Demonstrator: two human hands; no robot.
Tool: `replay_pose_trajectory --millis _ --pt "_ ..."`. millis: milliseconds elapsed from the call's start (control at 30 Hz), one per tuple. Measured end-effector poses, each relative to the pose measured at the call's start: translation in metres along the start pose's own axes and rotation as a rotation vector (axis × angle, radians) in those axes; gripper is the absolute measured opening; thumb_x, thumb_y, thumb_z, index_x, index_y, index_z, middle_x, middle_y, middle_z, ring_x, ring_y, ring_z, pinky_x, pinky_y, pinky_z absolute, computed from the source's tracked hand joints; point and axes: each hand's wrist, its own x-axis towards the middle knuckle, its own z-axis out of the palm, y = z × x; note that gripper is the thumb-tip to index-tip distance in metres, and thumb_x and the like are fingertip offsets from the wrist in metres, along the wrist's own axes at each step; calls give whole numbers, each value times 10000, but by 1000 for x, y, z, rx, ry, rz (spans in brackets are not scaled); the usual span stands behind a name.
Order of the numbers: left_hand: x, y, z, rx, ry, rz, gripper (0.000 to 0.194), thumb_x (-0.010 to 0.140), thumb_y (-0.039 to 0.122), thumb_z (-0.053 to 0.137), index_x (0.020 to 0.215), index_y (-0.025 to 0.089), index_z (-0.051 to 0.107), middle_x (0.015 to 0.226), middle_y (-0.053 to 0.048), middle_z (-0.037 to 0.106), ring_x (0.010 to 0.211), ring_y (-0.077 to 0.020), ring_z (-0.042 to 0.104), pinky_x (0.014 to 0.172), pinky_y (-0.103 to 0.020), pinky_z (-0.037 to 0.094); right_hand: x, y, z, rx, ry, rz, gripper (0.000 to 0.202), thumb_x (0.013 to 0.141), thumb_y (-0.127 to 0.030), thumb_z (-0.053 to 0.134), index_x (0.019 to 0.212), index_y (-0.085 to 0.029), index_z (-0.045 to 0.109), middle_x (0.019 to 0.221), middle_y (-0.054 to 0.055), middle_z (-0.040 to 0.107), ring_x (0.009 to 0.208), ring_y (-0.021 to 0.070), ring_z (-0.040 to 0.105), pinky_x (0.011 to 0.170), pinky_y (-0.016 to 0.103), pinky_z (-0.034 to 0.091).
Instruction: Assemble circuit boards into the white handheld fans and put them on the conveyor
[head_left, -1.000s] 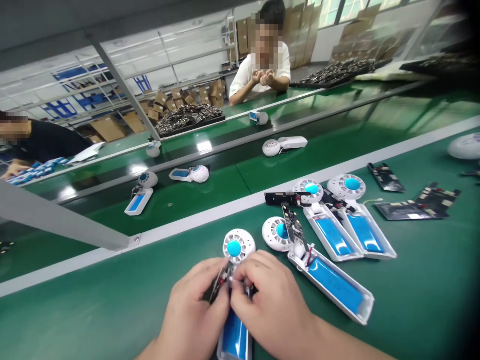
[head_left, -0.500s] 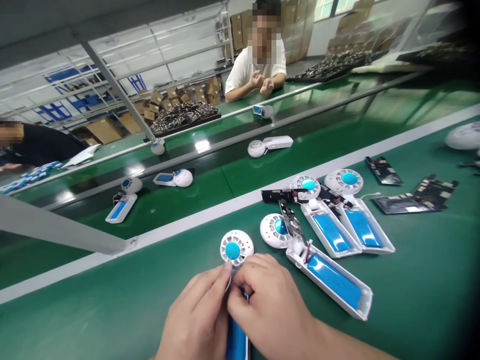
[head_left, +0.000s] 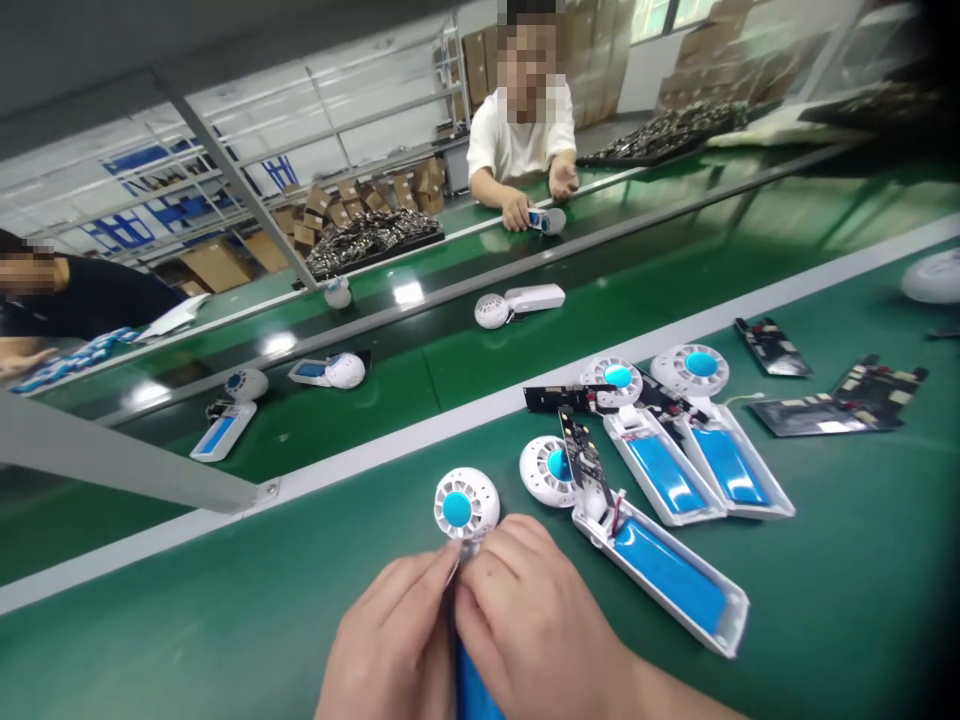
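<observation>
Both of my hands meet at the neck of a small white fan unit (head_left: pixel 466 503), low in the middle of the view. Its round head with a turquoise centre points away from me, and its blue battery (head_left: pixel 477 690) shows below my fingers. My left hand (head_left: pixel 394 630) is closed on the unit's left side. My right hand (head_left: pixel 536 610) has curled fingers pressed against the neck from the right. What the fingertips pinch is hidden. Just right lies an opened fan unit (head_left: pixel 667 572) with a circuit board (head_left: pixel 583 452) over its neck.
Two more opened fan units (head_left: pixel 660 470) and loose circuit boards (head_left: pixel 840 400) lie to the right. Beyond a pale rail (head_left: pixel 390 436), a green belt (head_left: pixel 450 360) carries several fan units. A person (head_left: pixel 521 140) across holds one; another person (head_left: pixel 90 295) is at left.
The units on the belt have shifted left. The person opposite has reached down and taken hold of a fan unit. My hands remain at the neck, with my right fingers slightly lower and closer in.
</observation>
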Motion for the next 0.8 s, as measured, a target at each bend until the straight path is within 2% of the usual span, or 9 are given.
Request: replay_pose_trajectory --millis 67,167,233,300,367,433,600,700,800 --pt "18 -7 -1 -101 -25 -198 328 908 107 525 1191 216 651 1080 -64 728 944 -155 705 818 -223 578 3 3 -2 39 23 80 257 912 -92 408 740 -176 579 713 54 603 685 213 548 666 365 441" --pt "72 -44 -13 -107 -17 -496 363 894 78 548 1242 160 607 1149 -99 713 1029 -182 700 897 -267 567 5 12 -3 85 116 157 126 927 -172 499 1001 -181 601 820 55 631 760 220 604 674 339 498" --pt "117 -80 -35 -14 34 -507 466 942 97 508 1403 139 457 1291 -149 633 1130 -212 654 934 -331 552 2 20 -2 65 155 128 208 920 -209 546 1128 -191 559 853 50 632 777 214 626 680 323 530" --pt "152 -114 -65 107 42 -509 430 968 212 555 1387 166 470 1375 -138 553 1183 -261 600 966 -462 523 -2 27 3 43 157 96 238 904 -187 555 1142 -204 544 846 39 627 759 201 637 673 304 546" --pt "170 -136 -92 231 -29 -504 372 955 300 599 1306 186 548 1370 -114 542 1184 -270 577 982 -503 495 -6 31 9 28 131 79 252 873 -140 543 1114 -210 554 825 30 620 741 196 640 661 299 551" --pt "174 -147 -110 341 -140 -503 329 948 325 611 1241 178 589 1308 -101 577 1131 -254 598 953 -485 510 -8 33 14 15 95 93 282 831 -95 526 1083 -212 576 804 25 613 731 198 640 652 302 549" --pt "176 -131 -124 568 -347 -509 299 946 330 615 1190 158 605 1188 -84 630 1016 -222 642 867 -426 551 -4 30 13 38 -11 179 318 768 -44 515 1012 -211 632 833 33 634 754 203 646 656 307 538" --pt "179 -103 -138 667 -377 -519 286 946 359 606 1145 153 617 1126 -75 647 961 -205 646 841 -405 547 -3 23 4 109 -54 221 251 801 -66 505 955 -204 647 833 36 638 773 206 644 680 320 527" --pt "166 -70 -149 687 -403 -515 338 933 436 548 1001 124 658 960 -83 688 804 -207 645 706 -331 509 1 14 -4 202 -70 273 212 845 -113 497 932 -197 672 836 44 659 794 219 647 696 337 515"
